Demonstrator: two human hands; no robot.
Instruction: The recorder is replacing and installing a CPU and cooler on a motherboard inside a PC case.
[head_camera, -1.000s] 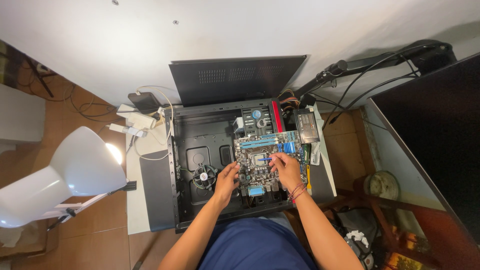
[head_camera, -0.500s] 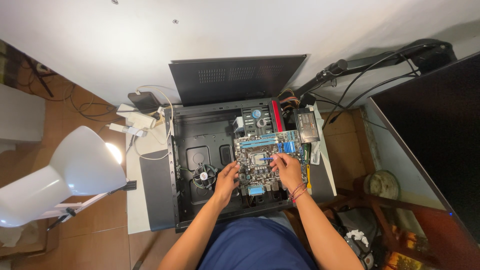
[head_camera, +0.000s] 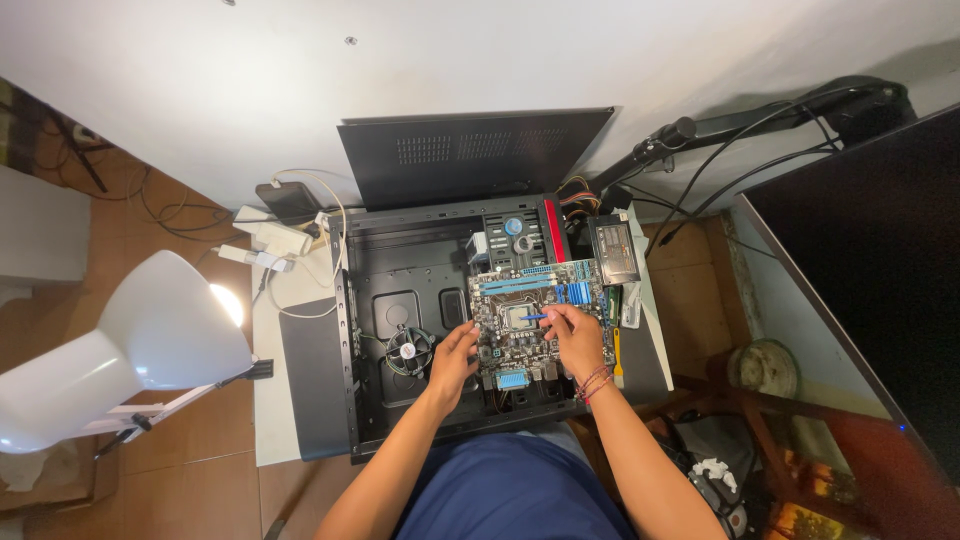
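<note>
An open black computer case (head_camera: 370, 270) lies flat on a white table. A motherboard (head_camera: 530, 290) with blue slots rests tilted over the case's right half. My left hand (head_camera: 455, 355) grips the board's left edge near the case fan (head_camera: 408, 350). My right hand (head_camera: 578, 335) lies on the board's right part, fingers pinched on a small blue tool or part (head_camera: 533, 317) by the processor socket; I cannot tell which it is.
The black side panel (head_camera: 470, 150) leans against the wall behind the case. A power supply (head_camera: 613, 250) with cables sits at the case's right. A white lamp (head_camera: 150, 335) is at the left, a dark monitor (head_camera: 870, 270) at the right, chargers and cables (head_camera: 275, 235) at the back left.
Both hands stay on the motherboard; my left hand has shifted slightly along its left edge. Nothing else has moved.
</note>
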